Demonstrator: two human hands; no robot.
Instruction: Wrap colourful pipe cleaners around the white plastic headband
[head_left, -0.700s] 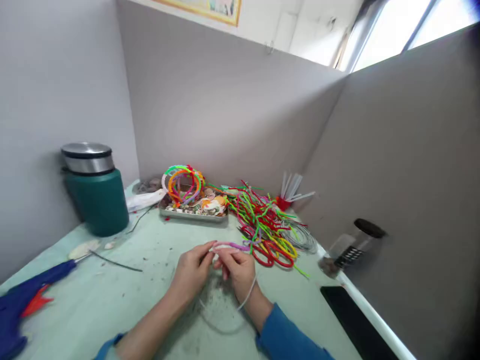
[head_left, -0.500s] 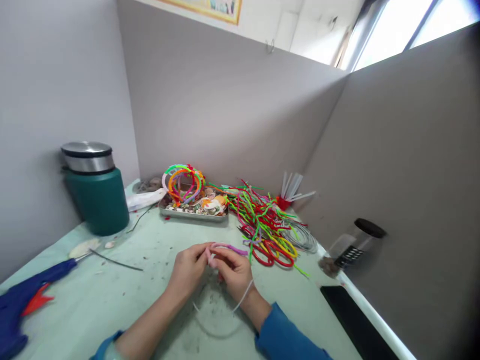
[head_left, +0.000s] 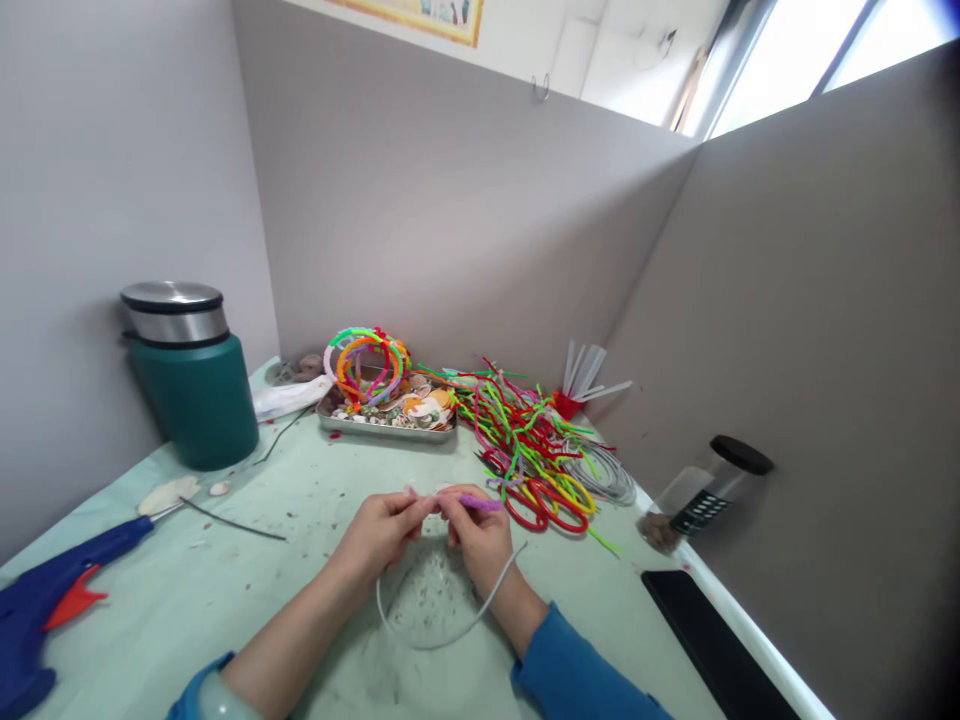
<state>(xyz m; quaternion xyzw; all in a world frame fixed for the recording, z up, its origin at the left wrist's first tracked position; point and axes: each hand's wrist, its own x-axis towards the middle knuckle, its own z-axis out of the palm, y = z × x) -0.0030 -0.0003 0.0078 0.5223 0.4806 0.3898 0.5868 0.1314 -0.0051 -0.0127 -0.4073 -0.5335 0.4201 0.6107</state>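
My left hand (head_left: 384,532) is closed in a pinch, with a bit of pink pipe cleaner (head_left: 411,492) showing above its fingertips. Pinched in my right hand (head_left: 481,540) is a purple pipe cleaner (head_left: 480,503), whose end sticks out to the right. The fingertips of both hands meet or nearly meet. A thin pale grey wire (head_left: 435,645) hangs in a curve below them, from under my left hand to a free end by my right wrist. How it joins the pipe cleaners is hidden by the fingers.
Behind stand a metal tray (head_left: 390,432) of shells with colourful hoops (head_left: 367,368), a pile of pipe cleaners (head_left: 517,415) and red-handled scissors (head_left: 556,506). A green flask (head_left: 196,400) and blue glue gun (head_left: 82,560) are left; a clear jar (head_left: 712,490) and black slab (head_left: 709,640) right.
My fingers have shifted: the pink loop between the hands has been drawn flatter, and the purple end points straighter right. The grey wire has swung upward, its free end now beside my right wrist.
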